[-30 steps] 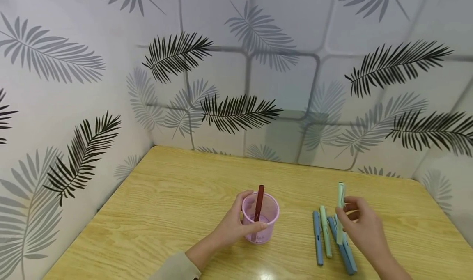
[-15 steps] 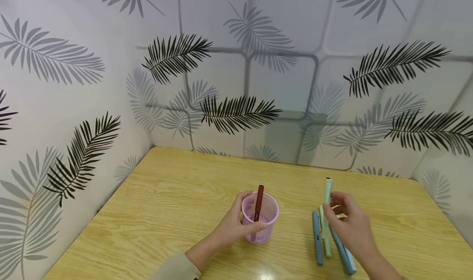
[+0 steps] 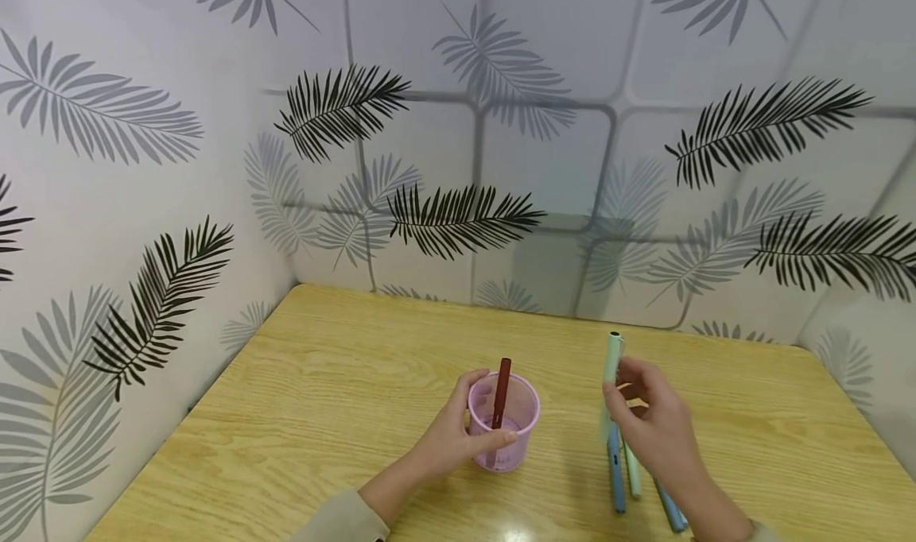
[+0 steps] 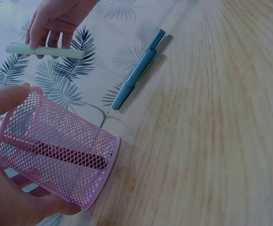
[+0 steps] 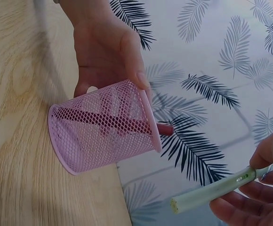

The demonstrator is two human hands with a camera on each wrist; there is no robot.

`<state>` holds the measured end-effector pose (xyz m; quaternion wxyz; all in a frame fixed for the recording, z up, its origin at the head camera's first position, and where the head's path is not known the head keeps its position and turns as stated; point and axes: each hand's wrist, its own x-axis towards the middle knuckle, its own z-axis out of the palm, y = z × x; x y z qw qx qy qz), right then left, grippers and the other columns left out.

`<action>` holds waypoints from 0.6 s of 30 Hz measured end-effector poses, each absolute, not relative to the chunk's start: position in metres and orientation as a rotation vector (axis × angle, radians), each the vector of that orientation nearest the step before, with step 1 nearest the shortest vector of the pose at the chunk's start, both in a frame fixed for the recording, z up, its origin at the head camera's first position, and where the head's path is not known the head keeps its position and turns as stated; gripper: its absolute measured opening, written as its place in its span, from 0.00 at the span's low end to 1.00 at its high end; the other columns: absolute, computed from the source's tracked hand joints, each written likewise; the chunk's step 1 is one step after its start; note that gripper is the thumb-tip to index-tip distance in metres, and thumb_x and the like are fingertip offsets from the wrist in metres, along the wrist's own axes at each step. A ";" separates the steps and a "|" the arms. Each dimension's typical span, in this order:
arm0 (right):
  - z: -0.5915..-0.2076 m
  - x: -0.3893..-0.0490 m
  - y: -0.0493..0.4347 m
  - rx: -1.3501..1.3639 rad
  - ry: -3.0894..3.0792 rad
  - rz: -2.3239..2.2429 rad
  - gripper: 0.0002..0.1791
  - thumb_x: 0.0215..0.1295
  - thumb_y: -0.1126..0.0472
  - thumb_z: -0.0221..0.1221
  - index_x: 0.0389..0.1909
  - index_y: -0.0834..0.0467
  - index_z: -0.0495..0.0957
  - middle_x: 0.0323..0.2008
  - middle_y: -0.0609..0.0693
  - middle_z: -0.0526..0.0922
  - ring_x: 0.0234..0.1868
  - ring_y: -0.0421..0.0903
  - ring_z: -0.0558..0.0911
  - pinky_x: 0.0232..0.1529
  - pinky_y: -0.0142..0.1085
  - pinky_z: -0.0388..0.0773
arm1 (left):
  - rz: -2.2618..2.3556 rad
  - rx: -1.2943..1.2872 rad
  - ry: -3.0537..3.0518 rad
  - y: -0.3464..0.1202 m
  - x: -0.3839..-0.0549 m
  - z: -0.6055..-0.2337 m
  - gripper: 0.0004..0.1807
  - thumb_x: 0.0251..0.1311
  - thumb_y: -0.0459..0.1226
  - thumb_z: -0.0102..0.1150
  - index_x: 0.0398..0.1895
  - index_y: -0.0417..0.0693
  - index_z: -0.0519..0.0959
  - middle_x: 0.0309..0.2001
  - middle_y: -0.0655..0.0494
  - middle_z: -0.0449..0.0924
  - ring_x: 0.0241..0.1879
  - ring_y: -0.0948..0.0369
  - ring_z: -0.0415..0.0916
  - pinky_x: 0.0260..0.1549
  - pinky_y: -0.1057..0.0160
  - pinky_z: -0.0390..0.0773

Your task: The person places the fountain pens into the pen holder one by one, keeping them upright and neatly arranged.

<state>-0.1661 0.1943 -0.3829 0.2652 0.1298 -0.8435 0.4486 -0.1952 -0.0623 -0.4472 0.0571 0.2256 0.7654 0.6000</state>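
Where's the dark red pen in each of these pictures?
Head: the dark red pen is just right of center, lower half.
Left wrist: lower left, inside the pink mesh cup.
Right wrist: just left of center, end poking out.
Shared landmark: the cup, held in the left hand.

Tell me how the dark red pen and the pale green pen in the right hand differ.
Color: the red pen is dark, while the green pen is pale. Place: the red pen leans inside the pink mesh cup; the green pen is outside it, held in the air by the right hand. Both are slim and roughly upright.
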 end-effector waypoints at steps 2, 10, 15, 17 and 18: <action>-0.382 -0.167 0.191 0.377 -2.254 1.230 0.15 0.60 0.71 0.58 0.48 0.61 0.73 0.35 0.48 0.77 0.31 0.34 0.77 0.24 0.26 0.75 | 1.819 0.683 2.321 -0.062 -0.195 -0.447 0.47 0.51 0.49 0.67 0.69 0.52 0.50 0.63 0.53 0.61 0.61 0.51 0.61 0.56 0.47 0.63; -0.377 -0.170 0.176 0.442 -2.184 1.308 0.15 0.59 0.73 0.59 0.47 0.63 0.72 0.35 0.50 0.77 0.32 0.35 0.78 0.24 0.28 0.77 | 1.833 0.687 2.314 -0.062 -0.195 -0.449 0.44 0.51 0.49 0.66 0.68 0.59 0.52 0.64 0.51 0.61 0.61 0.49 0.62 0.55 0.45 0.64; -0.374 -0.175 0.165 0.470 -2.138 1.354 0.15 0.58 0.73 0.60 0.46 0.63 0.72 0.34 0.50 0.77 0.31 0.36 0.78 0.24 0.28 0.77 | 1.835 0.684 2.312 -0.062 -0.194 -0.449 0.44 0.52 0.48 0.66 0.68 0.59 0.51 0.63 0.51 0.61 0.61 0.49 0.62 0.54 0.45 0.65; -0.373 -0.177 0.160 0.483 -2.112 1.379 0.15 0.57 0.74 0.60 0.46 0.64 0.72 0.34 0.50 0.78 0.31 0.36 0.78 0.24 0.28 0.77 | 1.835 0.674 2.303 -0.062 -0.194 -0.448 0.44 0.52 0.49 0.66 0.68 0.60 0.51 0.64 0.52 0.60 0.61 0.49 0.62 0.54 0.46 0.65; -0.369 -0.176 0.156 0.484 -2.108 1.388 0.15 0.56 0.75 0.60 0.45 0.65 0.72 0.34 0.51 0.78 0.31 0.37 0.78 0.24 0.29 0.77 | 1.835 0.673 2.298 -0.062 -0.194 -0.448 0.44 0.52 0.49 0.66 0.68 0.60 0.51 0.64 0.52 0.60 0.61 0.49 0.62 0.54 0.46 0.66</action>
